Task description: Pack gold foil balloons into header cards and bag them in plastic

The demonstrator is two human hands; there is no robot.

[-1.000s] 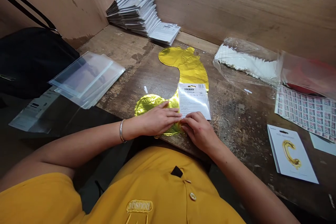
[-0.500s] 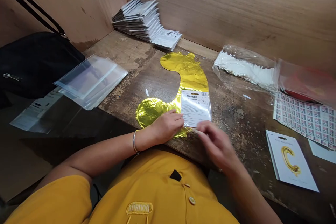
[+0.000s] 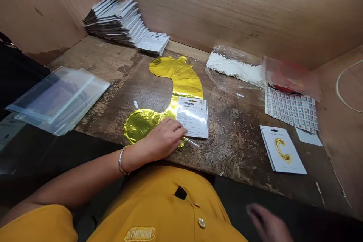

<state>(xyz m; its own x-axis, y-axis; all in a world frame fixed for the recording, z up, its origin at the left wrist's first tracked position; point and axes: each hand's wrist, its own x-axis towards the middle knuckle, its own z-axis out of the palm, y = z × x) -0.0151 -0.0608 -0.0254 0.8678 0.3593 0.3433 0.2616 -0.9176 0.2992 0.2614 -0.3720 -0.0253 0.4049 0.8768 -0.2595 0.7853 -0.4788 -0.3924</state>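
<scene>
A gold foil balloon (image 3: 187,79), flat and shaped like a letter C, lies on the worn wooden table. On its lower right part rests a clear packet (image 3: 193,119) with a white printed card inside. My left hand (image 3: 164,138) bends over the foil, its fingers closed at the packet's lower left corner; the fingertips are partly hidden. A thin clear flap shows below the packet's bottom edge. Away from the table, below its front edge at lower right, my right hand (image 3: 268,221) is smeared by motion, and I cannot make out anything in it.
Clear bags (image 3: 56,98) overhang the table's left edge. Stacked packets (image 3: 119,22) stand at the back left. A bag of white sticks (image 3: 235,70), a sticker sheet (image 3: 292,109) and folded cards showing a gold C (image 3: 283,151) lie right. Wooden panels (image 3: 227,7) enclose the table.
My right hand has left the packet's lower edge and dropped down and right, off the table. My left hand stays at the packet. The view has turned rightward.
</scene>
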